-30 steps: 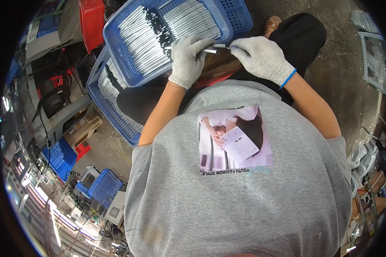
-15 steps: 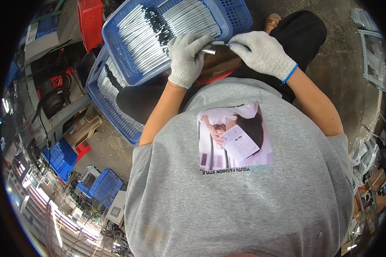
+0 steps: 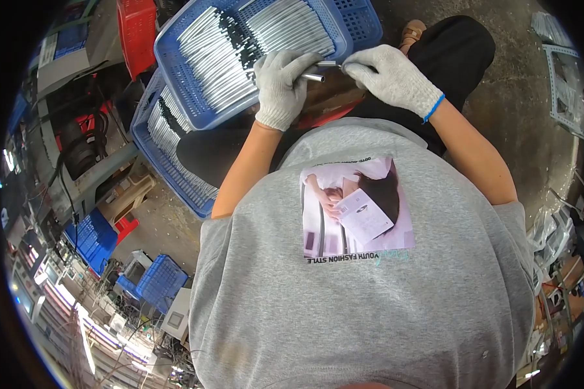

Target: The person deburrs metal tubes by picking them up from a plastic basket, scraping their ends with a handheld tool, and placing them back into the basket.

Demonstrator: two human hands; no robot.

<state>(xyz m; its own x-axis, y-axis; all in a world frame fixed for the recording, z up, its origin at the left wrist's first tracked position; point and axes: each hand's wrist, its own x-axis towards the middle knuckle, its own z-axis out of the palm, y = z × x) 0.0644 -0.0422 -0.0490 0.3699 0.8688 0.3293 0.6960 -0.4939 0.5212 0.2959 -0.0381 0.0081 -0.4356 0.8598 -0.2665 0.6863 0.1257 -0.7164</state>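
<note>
My left hand (image 3: pixel 281 89), in a white knitted glove, is closed around metal tubes. Two shiny ends stick out past its thumb: a lower tube (image 3: pixel 314 77) and an upper tube (image 3: pixel 328 63). My right hand (image 3: pixel 390 79), gloved with a blue cuff edge, pinches thumb and fingers together right at the end of the upper tube; whatever lies between its fingertips is too small to make out. Just beyond my left hand, a blue plastic basket (image 3: pixel 169 76) holds rows of silver tubes (image 3: pixel 204 52), many with black ends (image 3: pixel 237 42).
A second blue basket (image 3: pixel 150 153) of tubes sits lower left, partly under the first. My dark-trousered leg (image 3: pixel 457 48) is bent at the right. A red crate (image 3: pixel 137 35) stands upper left, and a metal rack (image 3: pixel 571 94) is at the far right.
My right hand has shifted slightly left, its fingertips a little more curled at the upper tube's end. The left hand keeps its hold on the tubes, nearly still.
</note>
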